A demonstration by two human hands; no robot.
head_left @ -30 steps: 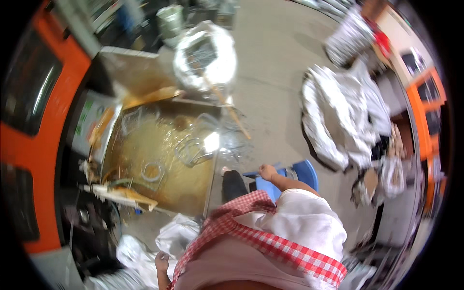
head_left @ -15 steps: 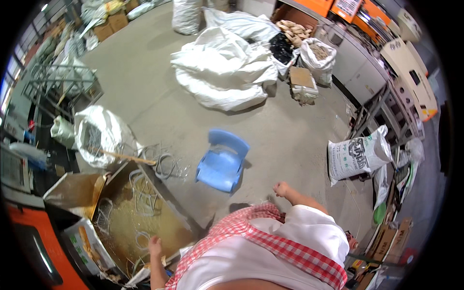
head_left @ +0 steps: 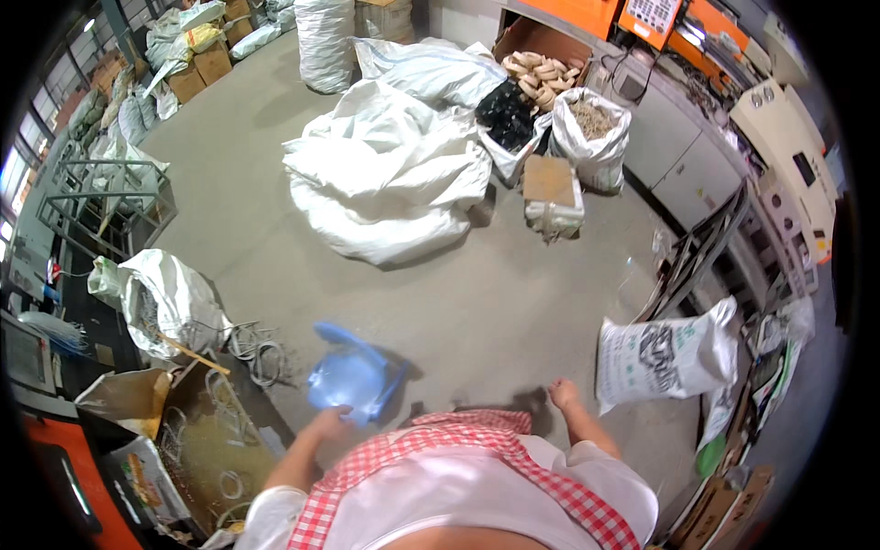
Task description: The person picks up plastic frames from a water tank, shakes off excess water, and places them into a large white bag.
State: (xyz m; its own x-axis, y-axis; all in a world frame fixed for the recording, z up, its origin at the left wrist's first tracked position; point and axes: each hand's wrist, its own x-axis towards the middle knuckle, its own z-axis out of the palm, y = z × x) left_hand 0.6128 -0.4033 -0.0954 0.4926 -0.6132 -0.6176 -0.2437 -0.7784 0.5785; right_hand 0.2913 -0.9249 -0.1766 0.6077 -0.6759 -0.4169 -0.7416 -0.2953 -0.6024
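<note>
A small blue plastic chair (head_left: 346, 380) is on the concrete floor in front of me, slightly blurred. Its backrest is toward the far left, and it looks turned and tilted, with a leg showing on its right. My left hand (head_left: 334, 422) is at the chair's near edge, fingers curled over it and partly hidden. My right hand (head_left: 563, 394) is held out over the floor, its fingers curled in and nothing visible in them. Right of that hand stands a printed white sack (head_left: 667, 357).
A dirty open bin (head_left: 206, 449) with tubing stands at the left. Beyond it is a white bag (head_left: 170, 302), with loose loops of tubing (head_left: 261, 353) on the floor. A large white sack pile (head_left: 390, 174) lies ahead. A taped box (head_left: 553, 197) and an open sack (head_left: 591, 137) are at the far right.
My left hand has moved from beside the bin to the chair. The chair has shifted left and turned. My view has moved forward, and my right hand stays out to the right.
</note>
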